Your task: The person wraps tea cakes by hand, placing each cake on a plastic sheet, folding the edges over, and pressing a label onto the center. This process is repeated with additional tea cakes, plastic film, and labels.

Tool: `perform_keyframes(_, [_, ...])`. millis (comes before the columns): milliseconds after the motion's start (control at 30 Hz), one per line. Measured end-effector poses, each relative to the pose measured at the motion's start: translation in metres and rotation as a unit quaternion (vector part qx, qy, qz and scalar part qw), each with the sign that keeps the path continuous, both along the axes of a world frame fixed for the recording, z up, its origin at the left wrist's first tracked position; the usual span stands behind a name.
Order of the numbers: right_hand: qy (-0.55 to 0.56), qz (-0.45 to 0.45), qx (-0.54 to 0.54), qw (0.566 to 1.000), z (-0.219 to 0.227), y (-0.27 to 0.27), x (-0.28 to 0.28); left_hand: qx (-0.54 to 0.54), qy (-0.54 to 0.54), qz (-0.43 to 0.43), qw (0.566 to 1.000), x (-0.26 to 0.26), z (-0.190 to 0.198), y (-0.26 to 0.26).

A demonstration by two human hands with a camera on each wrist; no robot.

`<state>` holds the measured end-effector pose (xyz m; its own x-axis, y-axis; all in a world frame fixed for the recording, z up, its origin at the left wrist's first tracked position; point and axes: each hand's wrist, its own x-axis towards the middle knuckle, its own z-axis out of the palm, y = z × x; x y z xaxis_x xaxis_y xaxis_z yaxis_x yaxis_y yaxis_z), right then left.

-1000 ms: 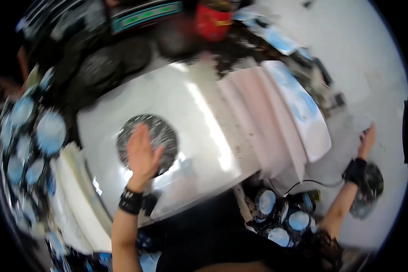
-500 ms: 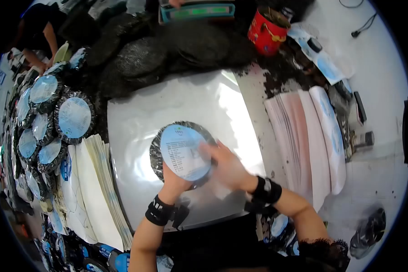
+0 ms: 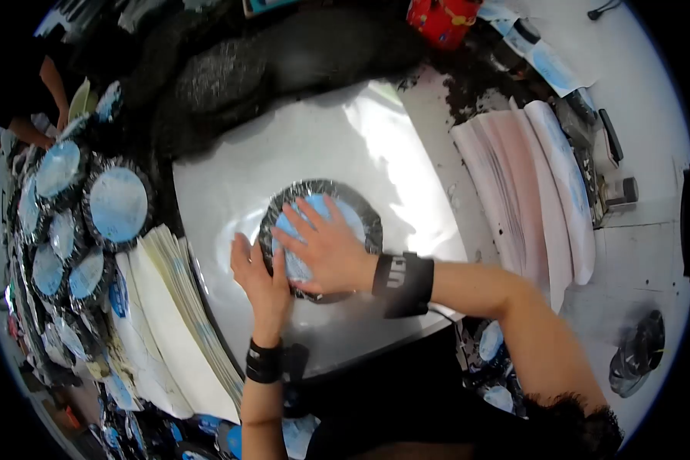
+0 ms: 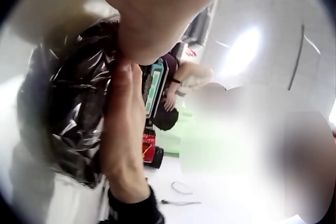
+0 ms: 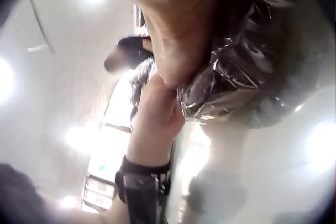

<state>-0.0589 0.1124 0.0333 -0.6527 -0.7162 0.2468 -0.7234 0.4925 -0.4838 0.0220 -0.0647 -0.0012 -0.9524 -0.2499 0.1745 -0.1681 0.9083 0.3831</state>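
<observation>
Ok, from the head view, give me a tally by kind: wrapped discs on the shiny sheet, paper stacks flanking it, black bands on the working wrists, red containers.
Wrapped disc, blue-labelled: 1
Paper stacks, left and right: 2
Black wristbands, left and right: 2
Red container, partly cut off: 1
Total: 6

Black wristbands (image 3: 264, 363), right one (image 3: 406, 285) pale-lettered; black clothing (image 3: 406, 391), sleeve edge (image 3: 579, 422) seemingly lacy.
</observation>
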Motion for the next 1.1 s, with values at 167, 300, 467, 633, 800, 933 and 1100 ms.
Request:
perform_keyframes(167, [-0.348, -0.211, -0.447, 0.797, -0.013, 0.028, -0.062, 0.459, -0.051, 0.093, 0.882, 0.007, 0.031, -0.015])
perform_keyframes(300, [-0.205, -0.320, -0.287, 0.879, -0.112, 0.082, -0.279, 0.574, -0.014, 0.152, 0.804, 0.027, 0.057, -0.041])
perform_keyframes(467, [-0.364, -0.375, -0.648, 0.553, -0.071, -0.001, -0.326, 0.374, 0.085, 0.222, 0.896, 0.032, 0.084, -0.135])
perform_keyframes(633, [-0.437, -0.294, -0.568, 0.632, -0.046, 0.050, -0.246, 0.445, 0.329, 0.165, 0.816, 0.019, 0.140, -0.181])
perform_keyframes(800, [-0.559, -0.092, -0.307, 0.764, -0.012, 0.087, -0.123, 0.512, 0.117, 0.048, 0.849, 0.002, 0.010, -0.080])
perform_keyframes(933, [-0.256, -0.166, -0.199, 0.931, -0.030, 0.050, -0.068, 0.436, 0.049, 0.003, 0.899, -0.033, 0.025, 0.012])
perform_keyframes(1100, [-0.057, -0.215, -0.209, 0.952, 0.015, 0.070, -0.039, 0.400, 0.082, 0.037, 0.912, -0.024, 0.009, 0.014])
